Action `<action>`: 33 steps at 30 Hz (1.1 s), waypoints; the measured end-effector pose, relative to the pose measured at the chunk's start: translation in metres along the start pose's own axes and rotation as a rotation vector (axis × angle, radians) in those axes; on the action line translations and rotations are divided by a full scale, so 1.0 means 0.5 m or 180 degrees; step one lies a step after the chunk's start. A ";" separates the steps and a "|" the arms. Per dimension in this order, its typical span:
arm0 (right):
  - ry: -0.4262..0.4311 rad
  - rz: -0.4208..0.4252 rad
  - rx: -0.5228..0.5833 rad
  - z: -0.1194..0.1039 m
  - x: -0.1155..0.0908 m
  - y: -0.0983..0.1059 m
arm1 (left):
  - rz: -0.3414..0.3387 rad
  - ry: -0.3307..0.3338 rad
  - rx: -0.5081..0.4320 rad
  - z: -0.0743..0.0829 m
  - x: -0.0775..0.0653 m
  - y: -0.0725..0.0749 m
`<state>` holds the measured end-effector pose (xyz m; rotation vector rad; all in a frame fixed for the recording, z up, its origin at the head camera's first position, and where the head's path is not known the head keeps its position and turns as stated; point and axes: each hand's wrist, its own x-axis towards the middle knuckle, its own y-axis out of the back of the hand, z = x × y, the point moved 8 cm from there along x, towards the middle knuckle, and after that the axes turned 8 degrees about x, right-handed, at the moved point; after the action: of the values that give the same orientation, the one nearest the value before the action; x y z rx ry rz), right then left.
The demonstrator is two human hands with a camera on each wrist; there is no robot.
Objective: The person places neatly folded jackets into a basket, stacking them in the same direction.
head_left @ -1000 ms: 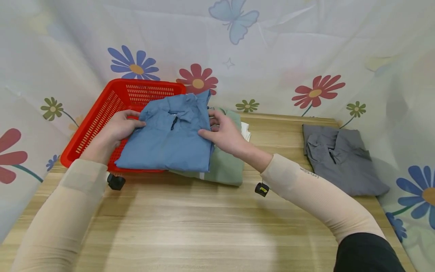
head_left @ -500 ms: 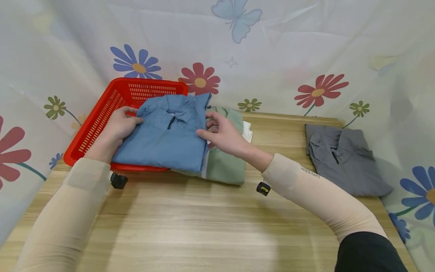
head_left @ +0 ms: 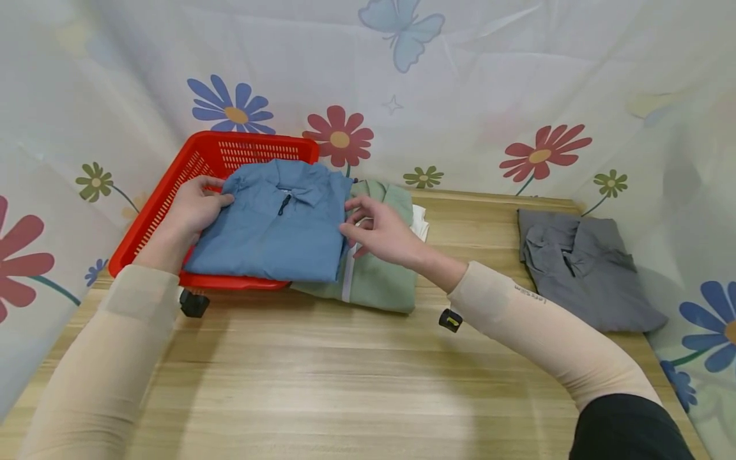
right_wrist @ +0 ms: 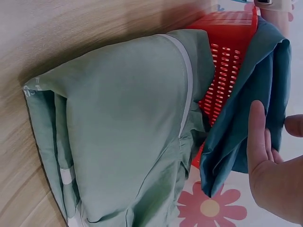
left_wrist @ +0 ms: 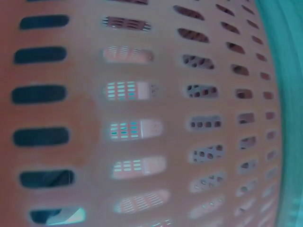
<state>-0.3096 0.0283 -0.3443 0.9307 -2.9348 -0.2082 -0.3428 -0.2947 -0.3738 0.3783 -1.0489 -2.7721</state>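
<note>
A folded blue jacket (head_left: 267,236) with a collar and black zip pull lies across the red basket (head_left: 160,201), its right side reaching past the rim. My left hand (head_left: 192,204) holds its left edge, thumb on the cloth and other fingers partly hidden. My right hand (head_left: 382,233) is beside its right edge, thumb and fingers parted. In the right wrist view, those fingers (right_wrist: 258,137) lie along the blue cloth, the thumb on its other side. The left wrist view is filled by the perforated basket wall (left_wrist: 85,113); the left hand is out of sight there.
A folded green garment (head_left: 382,281) with a pale stripe lies on the wooden table (head_left: 322,383), right of the basket. White cloth (head_left: 420,222) shows behind it. A folded grey jacket (head_left: 581,271) lies at the far right. A flowered curtain (head_left: 471,96) hangs behind.
The blue jacket has shifted left and settled lower over the basket, uncovering more of the green garment. My left hand moved left with it; my right hand's fingers have loosened from its right edge.
</note>
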 end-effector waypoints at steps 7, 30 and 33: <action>0.0002 -0.0063 -0.0100 0.005 -0.003 -0.002 | 0.0138 0.0063 0.0126 0.010 -0.003 0.022; -0.0031 -0.0330 -0.0394 0.023 -0.004 -0.011 | 0.0339 0.0054 0.0046 0.019 0.011 0.042; -0.0022 -0.0375 -0.0421 0.024 -0.004 -0.014 | 0.0358 0.0105 0.0057 0.011 0.015 0.045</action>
<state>-0.3050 0.0252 -0.3572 1.0849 -2.8330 -0.4062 -0.3503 -0.3096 -0.3561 0.3547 -1.0543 -2.6503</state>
